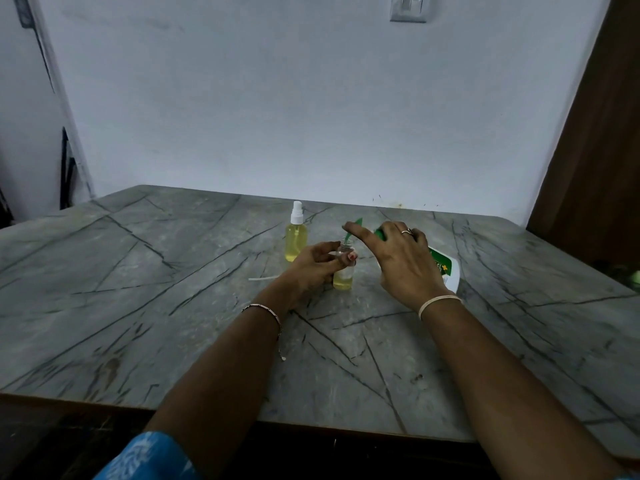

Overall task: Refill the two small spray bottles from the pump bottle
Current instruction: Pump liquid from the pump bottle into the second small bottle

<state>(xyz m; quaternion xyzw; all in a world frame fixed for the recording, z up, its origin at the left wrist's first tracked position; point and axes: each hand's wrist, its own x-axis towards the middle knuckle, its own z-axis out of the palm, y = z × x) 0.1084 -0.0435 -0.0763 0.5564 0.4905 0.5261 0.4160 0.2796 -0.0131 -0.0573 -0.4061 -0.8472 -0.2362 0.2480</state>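
My left hand (313, 268) grips a small clear spray bottle (343, 278) that stands uncapped on the table, with a little yellow liquid at its bottom. My right hand (401, 261) holds the white pump bottle (446, 271) with a green label, tilted to the left. Its green pump spout (356, 224) sits right over the small bottle's open neck, and my index finger lies along the pump head. A second small spray bottle (296, 237), nearly full of yellow liquid with its white sprayer on, stands upright just behind and to the left.
A thin white dip tube (261, 278) lies on the grey marble-pattern table (173, 306) left of my left hand. A white wall runs along the table's far edge, and a brown door (595, 150) stands at the right.
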